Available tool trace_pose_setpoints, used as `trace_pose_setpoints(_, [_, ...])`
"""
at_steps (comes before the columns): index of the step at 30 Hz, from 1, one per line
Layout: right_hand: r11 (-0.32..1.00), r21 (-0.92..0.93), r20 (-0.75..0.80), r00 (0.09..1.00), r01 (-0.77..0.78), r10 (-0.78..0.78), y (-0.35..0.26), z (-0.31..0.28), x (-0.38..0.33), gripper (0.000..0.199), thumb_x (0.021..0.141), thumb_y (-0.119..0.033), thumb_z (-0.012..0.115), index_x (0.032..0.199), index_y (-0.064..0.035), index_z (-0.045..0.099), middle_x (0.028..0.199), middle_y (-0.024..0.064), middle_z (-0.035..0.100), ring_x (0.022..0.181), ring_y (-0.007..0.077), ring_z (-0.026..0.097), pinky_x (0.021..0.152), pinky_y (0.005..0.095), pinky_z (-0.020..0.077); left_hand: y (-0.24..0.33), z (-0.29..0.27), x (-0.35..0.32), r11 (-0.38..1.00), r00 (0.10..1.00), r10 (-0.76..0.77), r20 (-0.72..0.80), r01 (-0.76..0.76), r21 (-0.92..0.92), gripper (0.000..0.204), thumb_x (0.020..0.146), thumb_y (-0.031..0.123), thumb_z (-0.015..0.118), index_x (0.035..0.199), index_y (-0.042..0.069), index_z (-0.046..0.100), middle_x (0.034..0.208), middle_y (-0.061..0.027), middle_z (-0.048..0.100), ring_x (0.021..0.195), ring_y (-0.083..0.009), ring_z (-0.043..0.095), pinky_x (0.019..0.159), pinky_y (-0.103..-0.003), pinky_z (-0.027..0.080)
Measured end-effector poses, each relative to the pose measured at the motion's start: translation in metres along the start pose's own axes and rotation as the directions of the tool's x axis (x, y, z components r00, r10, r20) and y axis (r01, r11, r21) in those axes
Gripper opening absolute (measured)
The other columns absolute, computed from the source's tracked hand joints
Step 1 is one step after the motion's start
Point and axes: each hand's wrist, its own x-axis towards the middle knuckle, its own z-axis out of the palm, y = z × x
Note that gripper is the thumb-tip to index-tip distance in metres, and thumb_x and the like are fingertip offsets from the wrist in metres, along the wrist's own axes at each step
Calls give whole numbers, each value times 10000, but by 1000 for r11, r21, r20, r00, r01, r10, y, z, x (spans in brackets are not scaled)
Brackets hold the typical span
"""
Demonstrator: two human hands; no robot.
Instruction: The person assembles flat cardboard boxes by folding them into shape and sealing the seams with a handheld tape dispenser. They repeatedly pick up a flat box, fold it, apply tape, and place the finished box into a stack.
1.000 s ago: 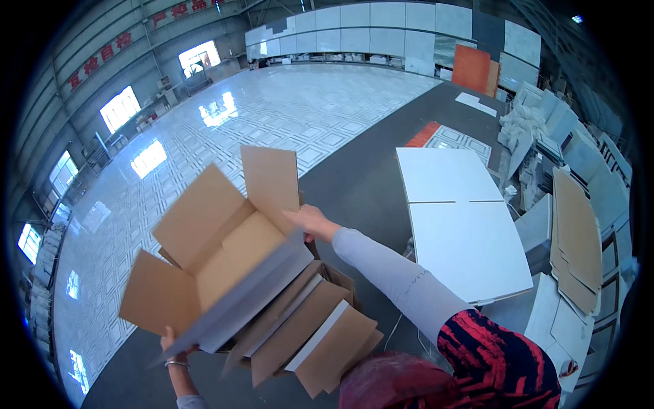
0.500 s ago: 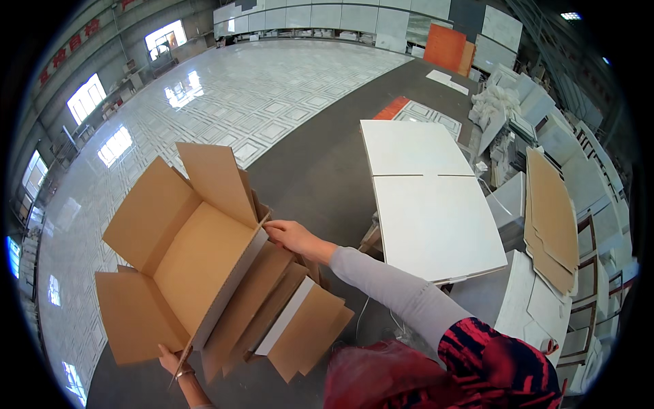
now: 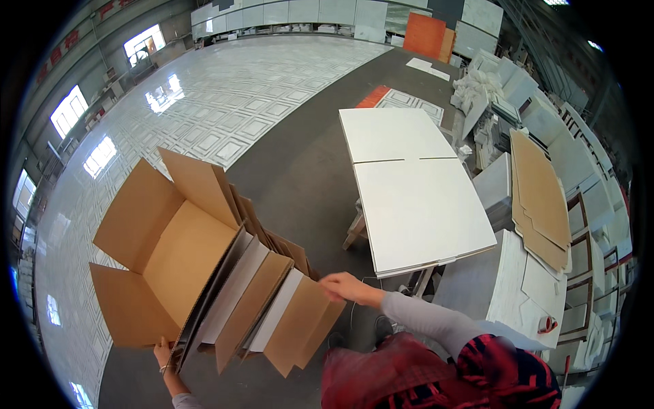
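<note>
Cardboard box (image 3: 187, 249) against left hand (image 3: 162, 352), apart from right hand (image 3: 346, 288)

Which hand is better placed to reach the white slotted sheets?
Probably the right hand: it is nearer the white slotted sheets, while the left hand holds the open brown box by its lower edge.
</note>
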Motion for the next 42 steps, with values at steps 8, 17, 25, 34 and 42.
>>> trace_pose_setpoints(8, [938, 178, -329, 880, -299, 343, 122, -59, -112, 297, 911, -320, 569, 1075, -85, 649, 833, 48, 627, 661, 124, 594, 574, 243, 485, 139, -32, -53, 740, 689, 631, -357, -396, 544, 378, 960, 285, 485, 1179, -17, 545, 1084, -176, 601, 990, -271, 579, 847, -419, 453])
trace_pose_setpoints(17, [924, 168, -459, 802, -345, 383, 186, -59, -172, 278, 913, -264, 563, 1084, -60, 644, 815, 52, 638, 657, 124, 591, 605, 268, 498, 250, 159, -209, 336, 924, 284, 258, -348, 875, 412, 944, 369, 479, 1139, 31, 611, 1100, -267, 591, 927, -420, 595, 768, -456, 491])
trace_pose_setpoints(25, [935, 289, -602, 720, -207, 346, 208, -97, -192, 272, 889, -232, 590, 1077, -45, 652, 787, 34, 629, 618, 113, 581, 569, 265, 481, 206, 224, -243, 220, 397, 896, 198, -785, 579, 466, 904, 286, 589, 1255, -10, 513, 1227, -249, 510, 1155, -410, 453, 963, -494, 377])
trace_pose_setpoints(34, [977, -210, -897, 393, 23, -202, 153, -259, -206, 228, 874, -184, 584, 1031, -35, 657, 904, 79, 623, 758, 190, 595, 651, 330, 470, 156, 546, -274, 568, 573, 507, 644, -784, 251, 539, 916, 335, 513, 1227, -102, 458, 1258, -313, 441, 1139, -453, 447, 964, -467, 381])
trace_pose_setpoints(42, [769, -253, -966, 195, -587, -169, 147, -417, -217, 571, 879, -412, 534, 1326, -70, 440, 1257, 157, 507, 1130, 374, 461, 925, 560, 307, 142, 615, -284, 592, 716, 476, 510, -690, 416, 489, 892, 360, 540, 923, -128, 526, 1019, -335, 520, 966, -479, 498, 866, -519, 397])
